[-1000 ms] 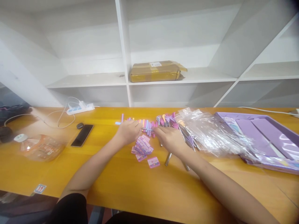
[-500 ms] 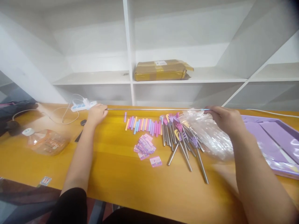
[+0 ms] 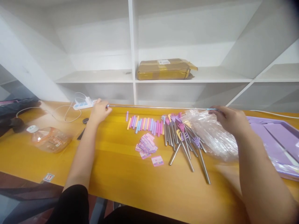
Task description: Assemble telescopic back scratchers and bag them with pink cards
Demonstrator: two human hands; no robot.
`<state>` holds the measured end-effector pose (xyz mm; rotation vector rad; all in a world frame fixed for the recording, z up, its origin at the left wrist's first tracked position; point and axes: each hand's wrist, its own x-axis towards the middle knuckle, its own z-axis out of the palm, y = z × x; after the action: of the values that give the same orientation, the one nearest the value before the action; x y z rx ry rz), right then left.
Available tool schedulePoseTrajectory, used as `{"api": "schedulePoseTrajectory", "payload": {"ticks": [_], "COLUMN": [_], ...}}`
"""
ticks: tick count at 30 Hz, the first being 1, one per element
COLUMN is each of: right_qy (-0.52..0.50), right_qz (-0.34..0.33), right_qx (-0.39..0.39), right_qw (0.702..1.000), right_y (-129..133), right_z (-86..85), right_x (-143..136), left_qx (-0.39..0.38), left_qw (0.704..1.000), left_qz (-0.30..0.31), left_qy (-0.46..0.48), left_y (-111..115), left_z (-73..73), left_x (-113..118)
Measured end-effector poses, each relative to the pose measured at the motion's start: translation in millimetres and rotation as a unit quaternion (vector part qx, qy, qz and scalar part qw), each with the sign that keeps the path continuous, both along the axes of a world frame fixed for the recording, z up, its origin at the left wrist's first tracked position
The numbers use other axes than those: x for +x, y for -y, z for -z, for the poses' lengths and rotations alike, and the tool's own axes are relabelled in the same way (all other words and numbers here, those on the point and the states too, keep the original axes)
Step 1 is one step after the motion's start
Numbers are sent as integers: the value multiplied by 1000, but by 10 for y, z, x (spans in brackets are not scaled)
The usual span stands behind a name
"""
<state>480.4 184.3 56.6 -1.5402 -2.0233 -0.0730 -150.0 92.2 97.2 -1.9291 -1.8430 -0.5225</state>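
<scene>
Between my two hands stretches a thin metal telescopic back scratcher (image 3: pixel 158 107), drawn out long and level above the back of the table. My left hand (image 3: pixel 100 111) is closed round its left end, where a small bluish bit shows. At the other end my right hand (image 3: pixel 230 120) pinches the light-blue part; the scratcher's head is hidden in the fingers. Below lies a heap of collapsed back scratchers (image 3: pixel 181 133) with pink, purple, yellow and blue hand-shaped heads. Left of them is a row of short coloured tubes (image 3: pixel 146 124), with pink printed cards (image 3: pixel 147 144) nearer me.
Clear plastic bags (image 3: pixel 212 137) lie beside the heap, and a purple tray (image 3: pixel 271 121) stands at the right. On the left are an orange drink bottle (image 3: pixel 50 138) and a white power strip (image 3: pixel 81 105). A taped carton (image 3: pixel 165 70) sits on the shelf behind.
The view has shifted slightly, so everything sits a little further right. Both hands keep hold of the extended back scratcher; its left end is slightly higher in view.
</scene>
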Motion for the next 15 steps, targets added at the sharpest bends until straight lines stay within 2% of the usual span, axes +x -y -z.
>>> {"api": "schedulePoseTrajectory", "payload": {"ticks": [4, 15], "right_qy": [-5, -61], "right_qz": [4, 4], "right_qx": [1, -77], "right_qw": [1000, 995], "right_y": [12, 85], "right_z": [-35, -205], "right_x": [16, -48], "left_qx": [3, -11], "left_qw": [1000, 999], "left_qz": [-24, -5], "left_qy": [1, -39], "left_y": [-2, 27], "left_z": [-1, -41], "left_x": [40, 59]}}
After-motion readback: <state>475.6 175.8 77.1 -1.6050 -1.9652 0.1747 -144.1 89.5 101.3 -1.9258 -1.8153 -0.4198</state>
